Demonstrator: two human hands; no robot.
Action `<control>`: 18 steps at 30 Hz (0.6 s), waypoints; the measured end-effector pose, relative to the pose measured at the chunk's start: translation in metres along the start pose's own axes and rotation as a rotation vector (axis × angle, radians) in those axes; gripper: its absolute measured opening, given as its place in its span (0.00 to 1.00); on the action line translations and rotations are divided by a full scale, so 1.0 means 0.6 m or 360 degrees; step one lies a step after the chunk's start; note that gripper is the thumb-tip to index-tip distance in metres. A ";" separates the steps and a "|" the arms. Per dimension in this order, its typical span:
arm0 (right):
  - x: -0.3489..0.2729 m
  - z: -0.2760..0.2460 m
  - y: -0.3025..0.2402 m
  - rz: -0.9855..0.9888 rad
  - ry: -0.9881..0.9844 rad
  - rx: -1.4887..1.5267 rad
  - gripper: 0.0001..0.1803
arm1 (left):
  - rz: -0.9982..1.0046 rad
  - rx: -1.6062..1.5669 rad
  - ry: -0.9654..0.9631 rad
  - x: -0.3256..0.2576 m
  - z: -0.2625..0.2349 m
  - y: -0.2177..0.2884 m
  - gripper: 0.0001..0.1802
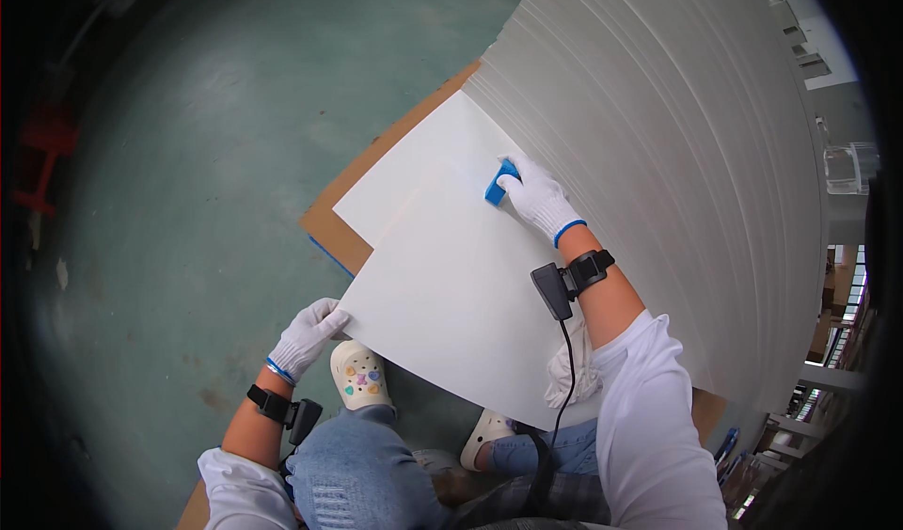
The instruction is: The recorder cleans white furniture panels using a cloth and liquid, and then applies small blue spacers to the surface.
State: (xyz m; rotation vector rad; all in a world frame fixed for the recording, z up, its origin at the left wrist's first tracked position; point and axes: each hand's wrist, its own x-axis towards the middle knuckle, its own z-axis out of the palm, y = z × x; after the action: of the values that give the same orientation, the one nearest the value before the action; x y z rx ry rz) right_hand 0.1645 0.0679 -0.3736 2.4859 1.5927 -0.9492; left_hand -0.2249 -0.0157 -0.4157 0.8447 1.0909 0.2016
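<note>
A large white sheet [442, 314] lies in front of me, over another white sheet [395, 187] whose corner sticks out at the far left. My left hand [310, 337], in a white knitted glove, pinches the upper sheet's near-left corner, which sits slightly above the floor by my shoe. In its matching glove, my right hand [538, 196] grips a small blue block [497, 189] between thumb and fingers. The block rests against the upper sheet near the stack; its exact kind does not show. A crumpled white cloth [572, 372] lies on the sheet below my right forearm.
A tall stack of white sheets [649, 154] rises along the right side. Brown cardboard [343, 234] lies beneath the sheets on the green floor [207, 154]. A black cable [567, 370] hangs from my right wrist device. A red object [42, 149] stands far left.
</note>
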 end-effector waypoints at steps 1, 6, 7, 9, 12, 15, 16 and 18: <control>-0.005 -0.002 0.012 -0.0001 -0.0008 -0.0022 0.26 | -0.0004 0.0001 -0.0006 -0.001 -0.001 0.000 0.18; -0.008 0.008 -0.012 0.0073 0.0080 -0.0062 0.25 | 0.0020 0.0002 -0.0018 0.002 -0.001 -0.006 0.18; -0.003 0.010 -0.022 0.0096 0.0120 -0.0004 0.25 | 0.0016 0.0016 -0.0015 0.004 0.001 -0.005 0.19; -0.005 0.006 -0.028 0.0123 0.0160 0.0057 0.26 | 0.0026 0.0006 -0.0016 0.007 0.003 -0.009 0.18; -0.017 -0.001 -0.021 0.0086 0.0095 0.0034 0.26 | 0.0035 -0.0021 -0.0008 0.004 0.000 -0.012 0.18; -0.044 -0.006 0.033 0.0136 -0.0020 -0.0093 0.25 | 0.0034 -0.0023 -0.0015 0.002 -0.001 -0.008 0.18; -0.051 -0.004 0.052 0.0125 0.0015 -0.0095 0.25 | 0.0032 -0.0012 -0.0018 0.003 0.000 -0.007 0.18; -0.056 -0.003 0.061 0.0115 0.0065 -0.0102 0.25 | 0.0034 -0.0018 -0.0040 0.005 -0.004 -0.009 0.19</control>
State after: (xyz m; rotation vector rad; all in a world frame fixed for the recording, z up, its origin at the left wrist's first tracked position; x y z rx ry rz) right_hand 0.1863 0.0238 -0.3652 2.5164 1.5081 -0.8299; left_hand -0.2268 -0.0167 -0.4220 0.8472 1.0568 0.2141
